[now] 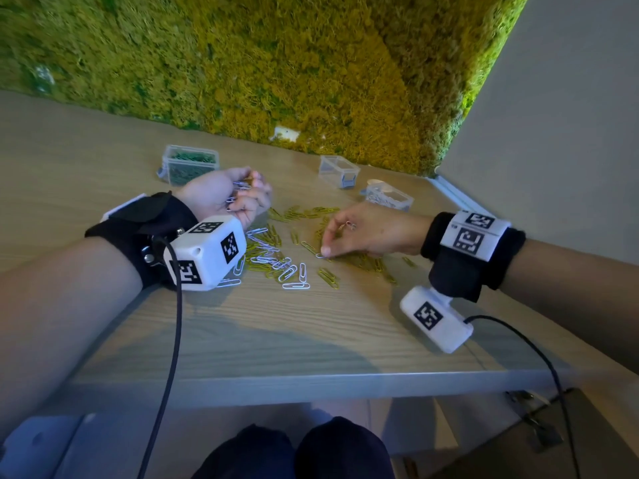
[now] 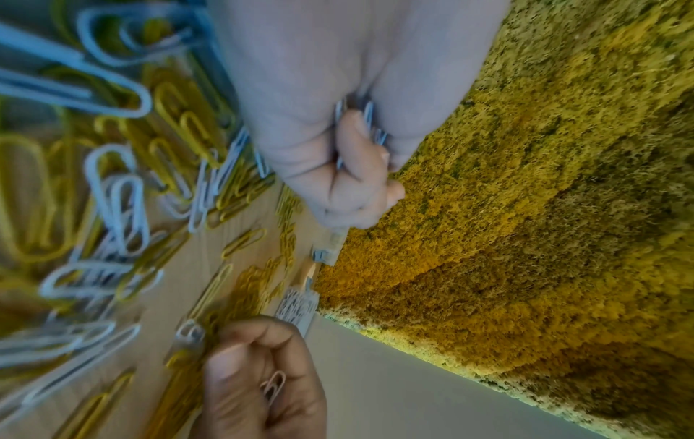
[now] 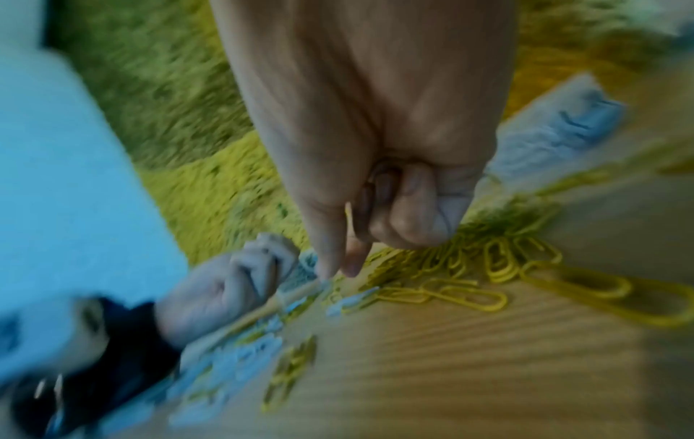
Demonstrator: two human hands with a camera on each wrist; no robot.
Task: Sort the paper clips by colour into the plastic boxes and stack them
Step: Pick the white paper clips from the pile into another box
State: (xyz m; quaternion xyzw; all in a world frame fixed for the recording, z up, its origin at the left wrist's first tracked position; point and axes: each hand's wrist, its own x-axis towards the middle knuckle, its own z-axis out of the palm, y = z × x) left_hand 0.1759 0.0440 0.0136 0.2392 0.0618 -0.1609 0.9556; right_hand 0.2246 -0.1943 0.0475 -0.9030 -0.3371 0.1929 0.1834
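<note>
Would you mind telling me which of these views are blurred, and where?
Head view: sharp, wide-angle bend at the table edges. Left wrist view: nearest paper clips smeared, moss wall crisp. Right wrist view: blurred throughout, only the right hand fairly clear.

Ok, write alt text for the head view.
Two hands work over yellow and white paper clips scattered on a wooden table: the left hand cups a bunch of white clips, the right hand pinches one off the pile. Three clear plastic boxes stand behind, before a moss wall.
</note>
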